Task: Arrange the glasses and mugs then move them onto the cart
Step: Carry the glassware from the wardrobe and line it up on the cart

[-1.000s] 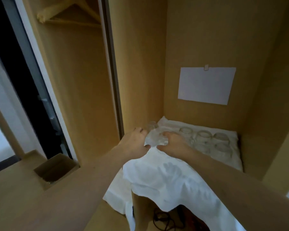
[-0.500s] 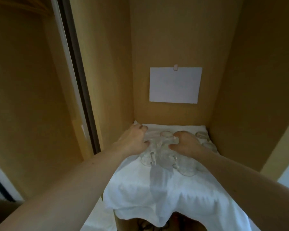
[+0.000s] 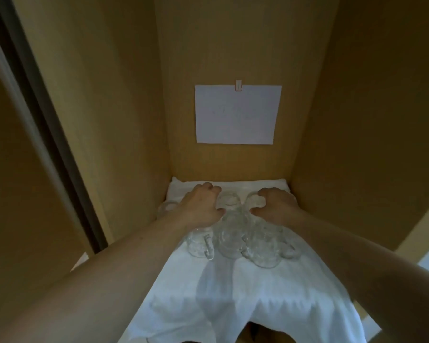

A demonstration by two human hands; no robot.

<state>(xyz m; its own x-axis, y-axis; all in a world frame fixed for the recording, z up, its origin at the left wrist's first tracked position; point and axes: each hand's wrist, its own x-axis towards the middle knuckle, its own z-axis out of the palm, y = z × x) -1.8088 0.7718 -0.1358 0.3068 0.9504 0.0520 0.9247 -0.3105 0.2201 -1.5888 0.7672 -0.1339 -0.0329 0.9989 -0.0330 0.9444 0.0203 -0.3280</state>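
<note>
Clear glass mugs (image 3: 233, 233) are standing bunched together on a white cloth (image 3: 233, 298) inside a wooden alcove (image 3: 356, 120); three are showing plainly in the near row, a left mug (image 3: 198, 245), a middle mug (image 3: 229, 243) and a right mug (image 3: 266, 251), each with a handle; a far mug (image 3: 229, 200) is sitting behind them between the two hands, and one more glass (image 3: 165, 209) is standing at the left edge of the cloth against the side wall; further pieces are lying under the hands, and their number cannot be told, since the glass is clear and blurred. One white sheet of paper (image 3: 235, 115) is hanging on the back wall under one small clip (image 3: 238, 85).

Both bare forearms are reaching forward from the bottom corners and converging over the cloth; the left hand (image 3: 201, 206) is lying palm down with fingers curled, its thumb pointing inward toward the far mug; whether it is gripping glass underneath cannot be told. The right hand (image 3: 277, 206) is mirroring it, its finger and thumb curving round the rim of a glass (image 3: 254, 200) just right of the far mug, seemingly touching it. The cloth is draping over the front edge of the shelf in folds.
</note>
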